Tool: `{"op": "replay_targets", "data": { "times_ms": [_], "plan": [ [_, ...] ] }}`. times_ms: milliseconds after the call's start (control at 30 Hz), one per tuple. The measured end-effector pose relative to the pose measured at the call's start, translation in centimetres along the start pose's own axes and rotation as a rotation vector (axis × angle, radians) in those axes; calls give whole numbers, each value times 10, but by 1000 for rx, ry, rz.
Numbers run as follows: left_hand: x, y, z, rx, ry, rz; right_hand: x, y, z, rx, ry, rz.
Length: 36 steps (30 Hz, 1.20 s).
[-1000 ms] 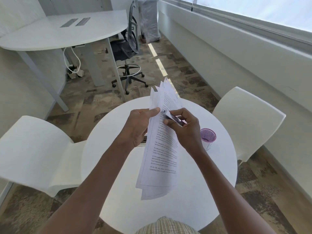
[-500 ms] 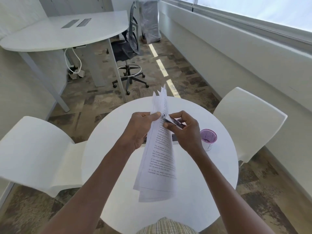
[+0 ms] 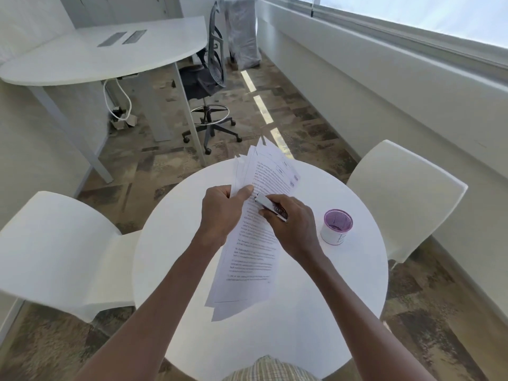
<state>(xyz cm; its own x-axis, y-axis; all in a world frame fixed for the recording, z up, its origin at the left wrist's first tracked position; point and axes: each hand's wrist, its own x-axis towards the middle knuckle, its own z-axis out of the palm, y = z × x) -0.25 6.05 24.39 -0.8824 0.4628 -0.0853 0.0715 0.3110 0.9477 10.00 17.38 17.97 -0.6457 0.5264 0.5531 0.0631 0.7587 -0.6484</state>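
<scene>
Over the surface (image 3: 316, 312), your left hand (image 3: 220, 213) pinches fanned papers (image 3: 247, 265), right hand (image 3: 294, 229) grips perhaps a stapler (image 3: 270, 207), so uneven sheets may bind crooked.

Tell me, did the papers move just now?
Yes. The papers turned flatter to the camera, and their top corner swung right, toward the purple cup.

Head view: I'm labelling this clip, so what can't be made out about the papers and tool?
In the head view:
- Print on the papers: too small and blurred to read.
- Rear of the silver tool: hidden inside the right hand, kind unclear.
- Papers' edge: covered by the left hand, sheet count unclear.
- Marking on the cup: too small.
</scene>
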Motion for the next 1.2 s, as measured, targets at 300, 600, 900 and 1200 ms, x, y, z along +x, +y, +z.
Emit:
{"op": "replay_targets", "data": {
  "times_ms": [300,600,900,1200],
  "plan": [
    [1,-28,-3,-94,-19,-129,-42,39,41,529,-170,724],
    [-1,-64,5,-79,-23,-238,-79,51,83,711,-330,1021],
    [17,-124,19,-137,37,-531,-85,60,120,721,-572,1206],
    [42,-181,59,-202,5,-752,-99,109,115,491,-562,1287]
  ]
}}
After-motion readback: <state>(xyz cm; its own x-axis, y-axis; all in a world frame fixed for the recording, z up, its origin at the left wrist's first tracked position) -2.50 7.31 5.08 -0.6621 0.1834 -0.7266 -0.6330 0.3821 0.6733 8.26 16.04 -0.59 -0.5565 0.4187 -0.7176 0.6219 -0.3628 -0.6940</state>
